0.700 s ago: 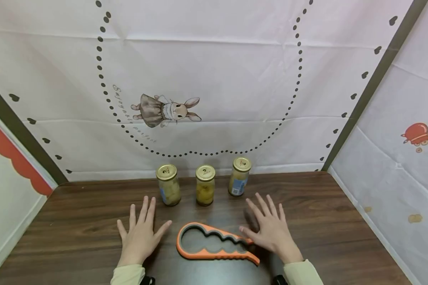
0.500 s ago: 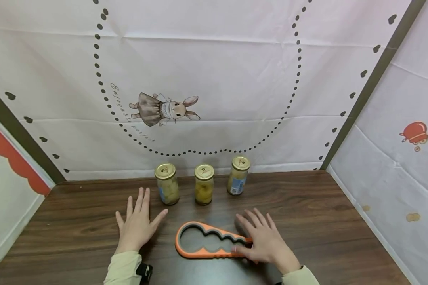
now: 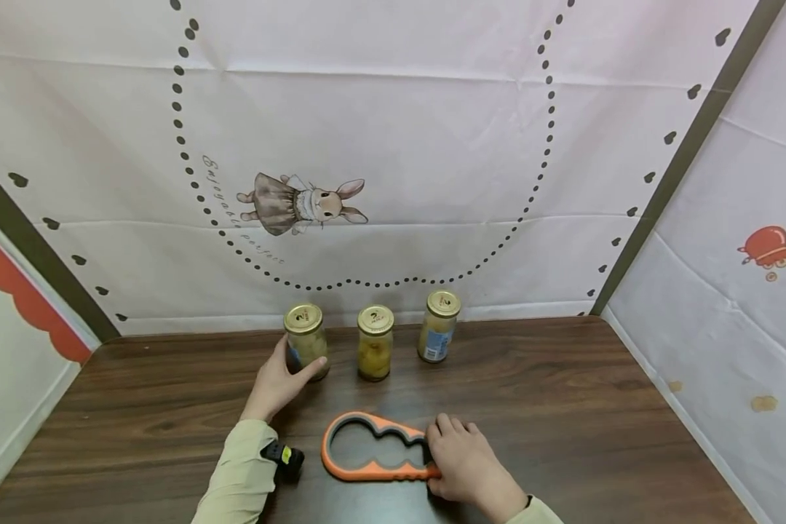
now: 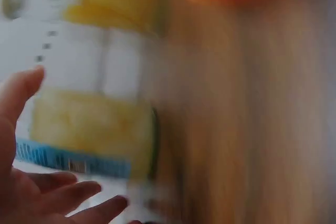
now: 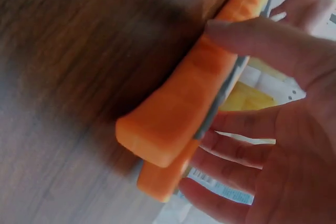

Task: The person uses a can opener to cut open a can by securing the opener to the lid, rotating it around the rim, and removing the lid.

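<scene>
My left hand (image 3: 275, 386) is at the left glass jar (image 3: 303, 318), which has a gold lid and pale contents. In the left wrist view, thumb and fingers are spread on either side of this jar (image 4: 89, 124), with a gap at the thumb. An orange jar opener (image 3: 380, 474) with grey wavy inner edges lies flat on the table. My right hand (image 3: 465, 462) grips its handle ends. The right wrist view has the thumb on one orange handle (image 5: 184, 93) and the fingers curled at the other.
A middle jar (image 3: 375, 346) with yellow contents and a right jar (image 3: 439, 327) with a blue label stand in the same row on the dark wooden table (image 3: 596, 422). Behind them hangs a white printed cloth (image 3: 419, 145).
My left hand has moved forward and right, from flat on the table to the left jar. My right hand has come back and left and taken hold of the jar opener's handles.
</scene>
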Demonstrator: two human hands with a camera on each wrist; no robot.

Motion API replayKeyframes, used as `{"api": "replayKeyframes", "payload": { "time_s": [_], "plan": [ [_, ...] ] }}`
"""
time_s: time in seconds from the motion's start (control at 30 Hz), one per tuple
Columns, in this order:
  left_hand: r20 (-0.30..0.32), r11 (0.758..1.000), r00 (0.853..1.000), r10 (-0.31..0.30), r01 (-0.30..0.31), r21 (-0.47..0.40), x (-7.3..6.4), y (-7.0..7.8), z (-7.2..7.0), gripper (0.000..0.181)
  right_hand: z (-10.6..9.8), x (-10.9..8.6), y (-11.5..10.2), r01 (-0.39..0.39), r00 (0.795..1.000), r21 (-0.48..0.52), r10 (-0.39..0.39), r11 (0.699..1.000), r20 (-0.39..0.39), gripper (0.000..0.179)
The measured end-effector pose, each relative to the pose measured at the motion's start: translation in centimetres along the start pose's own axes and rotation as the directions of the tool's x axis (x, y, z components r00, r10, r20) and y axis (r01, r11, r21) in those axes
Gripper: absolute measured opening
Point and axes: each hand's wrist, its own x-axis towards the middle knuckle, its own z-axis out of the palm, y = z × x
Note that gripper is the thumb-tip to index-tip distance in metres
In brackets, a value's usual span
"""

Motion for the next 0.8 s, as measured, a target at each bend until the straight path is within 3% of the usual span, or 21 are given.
{"api": "replayKeyframes", "payload": {
  "time_s": [0.1, 0.2, 0.37, 0.63, 0.8],
  "plan": [
    [0.054, 0.973, 0.997, -0.063, 0.073, -0.219, 0.6, 0.0, 0.6, 0.092, 0.2, 0.0, -0.1, -0.012, 1.0, 0.012, 0.012, 1.0, 0.007, 0.043],
    [0.06, 0.945, 0.995, -0.085, 0.099, -0.313, 1.1, 0.1, 0.7, 0.09, 0.3, 0.1, 0.0, -0.01, 1.0, 0.016, 0.01, 1.0, 0.011, 0.043],
    [0.051, 0.925, 0.994, -0.094, 0.106, -0.366, 1.7, 0.3, 0.6, 0.086, 0.3, 0.1, 0.4, 0.013, 0.999, -0.013, -0.013, 1.0, -0.033, 0.04],
    [0.043, 0.929, 0.996, -0.074, 0.085, -0.36, 2.4, 0.4, 0.7, 0.08, 0.2, -0.2, 1.8, 0.042, 0.967, -0.156, -0.08, 0.987, -0.243, 0.043],
    [0.029, 0.918, 0.997, -0.076, 0.081, -0.389, 2.3, 0.4, 0.9, 0.077, 0.3, -0.7, 3.1, 0.049, 0.97, -0.145, -0.081, 0.988, -0.229, 0.037]
  ]
}}
